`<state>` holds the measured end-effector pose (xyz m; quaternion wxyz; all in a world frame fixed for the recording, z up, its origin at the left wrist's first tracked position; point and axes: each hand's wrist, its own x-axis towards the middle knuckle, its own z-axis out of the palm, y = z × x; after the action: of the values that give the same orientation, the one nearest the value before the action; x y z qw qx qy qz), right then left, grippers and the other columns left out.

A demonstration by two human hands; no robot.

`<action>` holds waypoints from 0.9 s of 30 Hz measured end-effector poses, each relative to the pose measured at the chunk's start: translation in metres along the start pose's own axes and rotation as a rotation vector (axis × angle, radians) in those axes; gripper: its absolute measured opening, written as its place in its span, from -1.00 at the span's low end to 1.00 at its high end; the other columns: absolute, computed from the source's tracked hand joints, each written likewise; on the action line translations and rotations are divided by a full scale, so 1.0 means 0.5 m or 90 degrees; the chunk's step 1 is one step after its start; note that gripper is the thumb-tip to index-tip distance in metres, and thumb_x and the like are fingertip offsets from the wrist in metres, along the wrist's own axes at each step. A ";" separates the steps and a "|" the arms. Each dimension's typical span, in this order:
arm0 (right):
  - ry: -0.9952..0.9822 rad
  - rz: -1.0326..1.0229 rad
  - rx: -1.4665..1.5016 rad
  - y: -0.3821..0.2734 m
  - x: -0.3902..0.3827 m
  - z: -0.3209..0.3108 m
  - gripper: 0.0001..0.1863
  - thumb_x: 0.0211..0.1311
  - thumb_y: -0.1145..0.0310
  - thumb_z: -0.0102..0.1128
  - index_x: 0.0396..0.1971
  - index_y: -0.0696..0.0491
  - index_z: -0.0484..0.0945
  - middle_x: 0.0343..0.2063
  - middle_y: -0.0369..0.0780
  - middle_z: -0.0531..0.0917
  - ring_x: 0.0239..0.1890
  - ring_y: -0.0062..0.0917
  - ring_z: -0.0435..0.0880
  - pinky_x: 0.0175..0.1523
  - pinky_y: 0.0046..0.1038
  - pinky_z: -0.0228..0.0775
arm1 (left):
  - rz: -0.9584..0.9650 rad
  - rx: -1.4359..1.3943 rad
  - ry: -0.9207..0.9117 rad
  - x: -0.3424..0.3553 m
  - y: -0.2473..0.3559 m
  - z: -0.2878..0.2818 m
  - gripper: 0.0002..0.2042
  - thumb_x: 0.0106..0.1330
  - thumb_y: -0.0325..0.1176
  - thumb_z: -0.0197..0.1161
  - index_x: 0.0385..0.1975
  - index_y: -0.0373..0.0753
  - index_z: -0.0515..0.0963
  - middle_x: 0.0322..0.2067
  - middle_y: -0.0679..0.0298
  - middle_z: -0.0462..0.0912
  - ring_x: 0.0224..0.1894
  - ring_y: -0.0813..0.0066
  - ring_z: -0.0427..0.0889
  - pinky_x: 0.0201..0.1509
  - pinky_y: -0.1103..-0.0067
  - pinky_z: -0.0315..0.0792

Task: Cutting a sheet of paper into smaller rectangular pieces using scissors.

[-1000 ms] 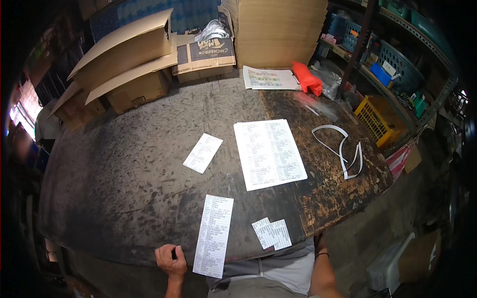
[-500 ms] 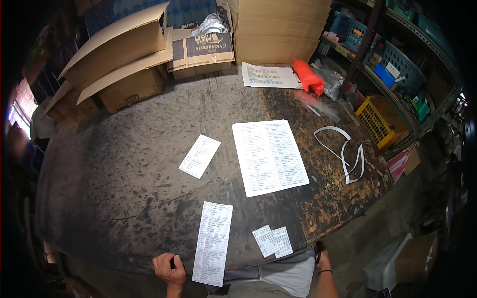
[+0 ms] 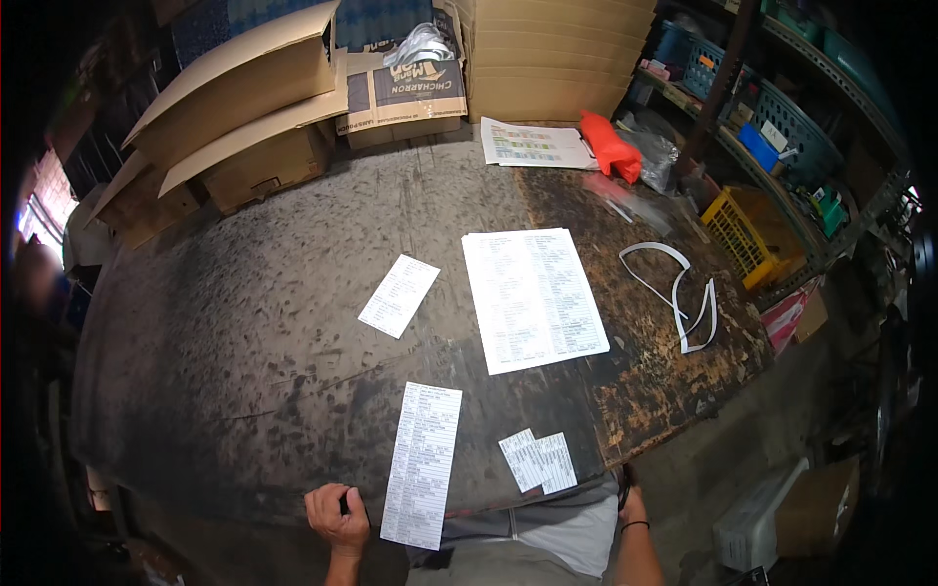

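My left hand (image 3: 338, 516) rests at the near edge of the table, fingers curled in; a dark spot shows between thumb and forefinger, and whatever it may hold is hidden. Right beside it a long printed paper strip (image 3: 422, 467) lies partly past the table edge. My right hand (image 3: 633, 505) hangs low beside my grey-white clothing, below the table's edge; its fingers are mostly hidden by a dark shape. Nearest to it on the table are two small overlapping printed slips (image 3: 540, 462). Farther off lie a stack of printed sheets (image 3: 535, 303) and a smaller printed slip (image 3: 399, 296).
A looped white strap (image 3: 677, 288) lies at the table's right. At the back are papers (image 3: 535, 145), a red bag (image 3: 611, 148), clear plastic and cardboard boxes (image 3: 259, 171). Shelving with baskets, including a yellow crate (image 3: 738, 234), stands right. More boxes (image 3: 816, 508) sit low right.
The view has tilted slightly, so the table and papers sit a little higher in the picture. Both hands stay in nearly the same places; nothing has been picked up or put down.
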<state>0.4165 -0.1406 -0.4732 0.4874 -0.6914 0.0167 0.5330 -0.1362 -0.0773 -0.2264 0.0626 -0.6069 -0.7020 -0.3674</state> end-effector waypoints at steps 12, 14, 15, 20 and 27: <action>0.017 -0.091 -0.212 -0.033 -0.136 0.009 -0.52 0.17 0.23 0.17 0.03 0.17 0.36 -0.23 -0.11 0.54 -0.22 -0.35 0.56 -0.23 -0.32 0.45 | 0.027 -0.002 0.062 -0.010 -0.005 0.003 -0.90 0.02 -0.44 0.30 -0.52 -0.20 0.50 -0.48 0.23 0.55 -0.38 0.17 0.51 -0.28 0.36 0.39; 0.042 -0.158 -0.180 -0.035 -0.171 0.018 -0.57 0.16 0.21 0.22 -0.07 0.14 0.39 -0.33 -0.18 0.52 -0.32 -0.43 0.55 -0.30 -0.40 0.44 | 0.043 -0.030 0.084 -0.010 -0.011 0.006 -0.92 0.05 -0.46 0.29 -0.52 -0.21 0.50 -0.48 0.21 0.56 -0.40 0.16 0.52 -0.30 0.36 0.40; 0.041 -0.147 -0.189 -0.023 -0.176 -0.008 -0.57 0.16 0.21 0.22 -0.07 0.14 0.39 -0.33 -0.18 0.52 -0.32 -0.43 0.55 -0.30 -0.40 0.44 | 0.054 -0.060 0.094 -0.008 -0.011 0.003 -0.92 0.07 -0.48 0.28 -0.52 -0.23 0.49 -0.48 0.20 0.56 -0.42 0.14 0.52 -0.31 0.36 0.40; 0.076 -0.120 -0.028 -0.031 -0.238 -0.030 -0.73 0.23 0.12 0.19 -0.22 -0.09 0.37 -0.60 -0.39 0.37 -0.66 -0.70 0.33 -0.57 -0.63 0.27 | -0.162 -0.324 0.069 -0.077 0.020 -0.027 -0.88 0.23 -0.47 0.19 -0.53 -0.31 0.47 -0.53 0.26 0.52 -0.51 0.49 0.48 -0.41 0.54 0.35; 0.130 -0.376 0.153 -0.114 -0.312 -0.041 -0.66 0.28 0.19 0.16 -0.03 -0.08 0.32 -0.49 -0.37 0.42 -0.53 -0.67 0.41 -0.48 -0.59 0.34 | -0.740 -0.755 -0.227 -0.181 0.081 -0.039 -0.76 0.38 -0.19 0.09 -0.20 -0.26 0.45 -0.40 0.30 0.56 -0.50 0.58 0.53 -0.54 0.68 0.40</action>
<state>0.3947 -0.2023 -0.3190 0.6948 -0.6537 -0.0725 0.2909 -0.0836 -0.1623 -0.2427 -0.5759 -0.1312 -0.5930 -0.5473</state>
